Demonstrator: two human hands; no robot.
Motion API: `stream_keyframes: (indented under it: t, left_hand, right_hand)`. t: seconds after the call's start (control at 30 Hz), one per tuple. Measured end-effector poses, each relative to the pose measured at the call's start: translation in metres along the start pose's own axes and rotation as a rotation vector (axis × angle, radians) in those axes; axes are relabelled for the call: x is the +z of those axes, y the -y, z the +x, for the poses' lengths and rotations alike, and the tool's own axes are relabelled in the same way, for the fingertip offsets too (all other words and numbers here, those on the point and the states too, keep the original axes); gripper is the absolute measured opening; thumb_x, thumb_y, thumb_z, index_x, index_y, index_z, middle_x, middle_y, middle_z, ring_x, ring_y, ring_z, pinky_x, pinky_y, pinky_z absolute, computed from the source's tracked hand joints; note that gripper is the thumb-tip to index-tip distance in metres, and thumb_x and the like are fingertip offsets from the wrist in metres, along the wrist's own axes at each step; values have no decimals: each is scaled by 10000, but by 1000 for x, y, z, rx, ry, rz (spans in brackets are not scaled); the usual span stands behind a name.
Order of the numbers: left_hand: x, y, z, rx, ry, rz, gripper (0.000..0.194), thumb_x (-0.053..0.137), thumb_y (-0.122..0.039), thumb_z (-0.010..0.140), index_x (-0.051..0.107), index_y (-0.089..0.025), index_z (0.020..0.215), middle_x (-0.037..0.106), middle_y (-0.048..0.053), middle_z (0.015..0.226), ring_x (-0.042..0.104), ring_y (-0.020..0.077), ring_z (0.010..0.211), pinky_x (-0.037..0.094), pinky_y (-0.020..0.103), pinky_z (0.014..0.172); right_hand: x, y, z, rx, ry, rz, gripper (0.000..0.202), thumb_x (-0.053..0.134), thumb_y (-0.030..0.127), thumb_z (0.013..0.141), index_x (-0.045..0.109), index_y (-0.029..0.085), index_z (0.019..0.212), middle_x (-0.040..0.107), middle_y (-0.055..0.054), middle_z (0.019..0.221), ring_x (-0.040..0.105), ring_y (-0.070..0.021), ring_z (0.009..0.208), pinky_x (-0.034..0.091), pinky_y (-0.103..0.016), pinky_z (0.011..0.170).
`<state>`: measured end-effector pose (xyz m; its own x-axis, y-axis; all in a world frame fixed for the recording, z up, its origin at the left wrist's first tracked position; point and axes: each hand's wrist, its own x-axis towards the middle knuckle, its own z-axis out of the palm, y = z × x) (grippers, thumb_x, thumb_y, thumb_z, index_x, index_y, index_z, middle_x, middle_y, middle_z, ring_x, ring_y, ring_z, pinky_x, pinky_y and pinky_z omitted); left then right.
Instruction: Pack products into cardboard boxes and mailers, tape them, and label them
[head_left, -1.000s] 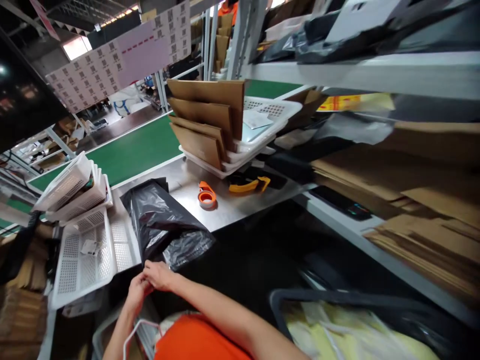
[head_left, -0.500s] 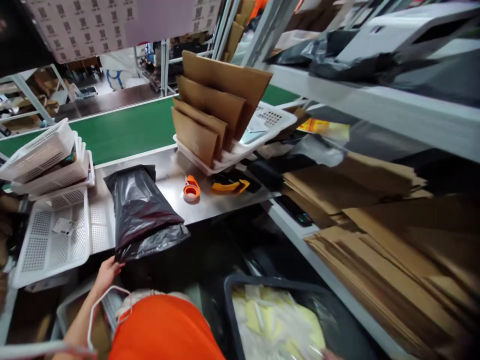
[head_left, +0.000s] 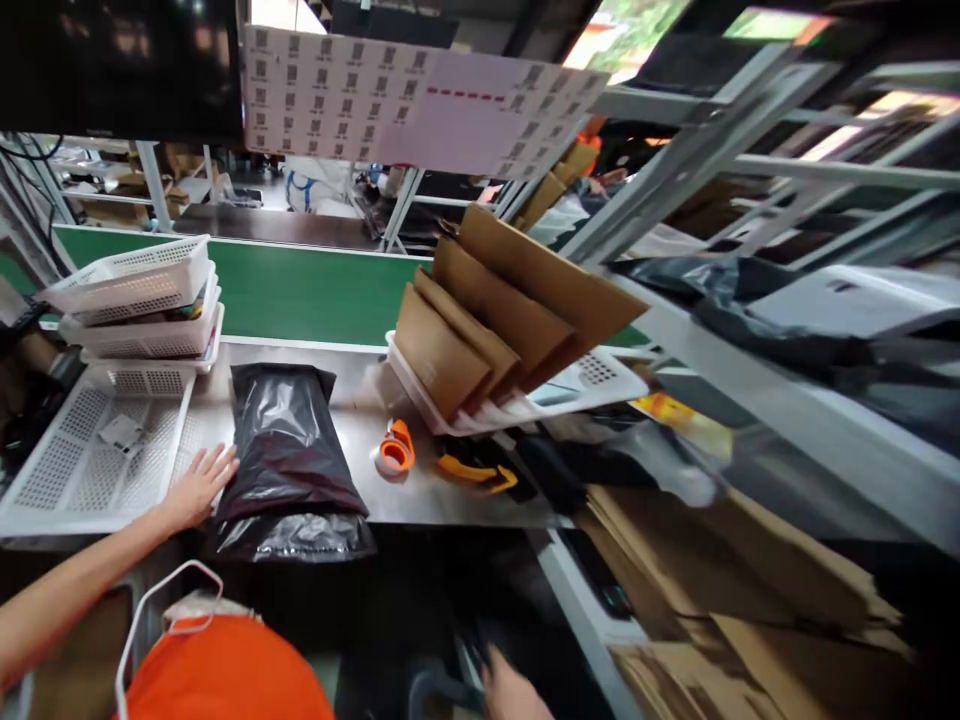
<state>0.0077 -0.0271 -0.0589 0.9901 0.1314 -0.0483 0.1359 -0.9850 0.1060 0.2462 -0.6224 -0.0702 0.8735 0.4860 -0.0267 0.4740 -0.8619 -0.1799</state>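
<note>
My left hand [head_left: 201, 488] lies at the left edge of a black plastic mailing bag [head_left: 289, 450], its fingers spread and stretched out. The bag rests flat on the metal table, and its lower end hangs over the front edge. At the bottom of the view my right hand [head_left: 516, 692] is low and smeared by motion, beside the rim of a dark bin [head_left: 439, 685]. Its fingers are partly out of view, so what they hold, if anything, is unclear. An orange tape dispenser [head_left: 395, 450] lies right of the bag, with a yellow-and-black tool [head_left: 480, 470] beyond it.
White perforated baskets [head_left: 142, 290] are stacked at the left, above a larger basket [head_left: 45, 490] holding a small label. A white basket [head_left: 420, 395] bears upright cardboard sheets [head_left: 450, 350]. Flat cardboard [head_left: 697, 560] is piled on the right shelf. A green conveyor [head_left: 315, 290] runs behind the table [head_left: 345, 400].
My left hand has let go of the bag's lower corner and moved up along its left side, fingers spread. The view has turned. My right hand is no longer by the yellow plastic-wrapped goods.
</note>
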Motion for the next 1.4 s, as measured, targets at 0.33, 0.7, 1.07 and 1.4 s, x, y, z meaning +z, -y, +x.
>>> stream_keyframes:
  t: [0.33,0.7,1.07,1.4]
  left_hand:
    - [14,17,78,603,29,-146,785,631,-69,899,490,-384,1604,394,68,1740,278,323,1649,196,587,1338]
    - [-5,23,83,340,275,-483,514,757,-265,767,803,-352,1272,529,77,1654,359,447,1592,50,753,1303]
    - [-30,8,69,-345,-75,-1192,471,758,-580,794,868,-263,1125,790,136,1303,707,355,1291,497,491,1194]
    - [-13,-17,140,-1056,-655,-812,608,396,-735,931,654,-223,731,746,148,763,712,302,792,575,429,755]
  right_hand:
    - [11,194,223,-1131,341,-65,694,486,6,912,631,393,1470,540,11,1644,377,-266,1603,297,-650,1301]
    - [1,192,261,-649,527,655,312,544,209,902,806,220,1071,826,-95,1151,752,-279,1169,564,-488,1086]
    - [11,206,254,-320,245,1205,235,762,460,803,768,225,804,813,-101,902,758,-294,1004,599,-472,982]
    - [35,250,314,300,-246,1152,618,484,835,861,590,229,815,680,-65,734,601,-236,735,494,-357,702]
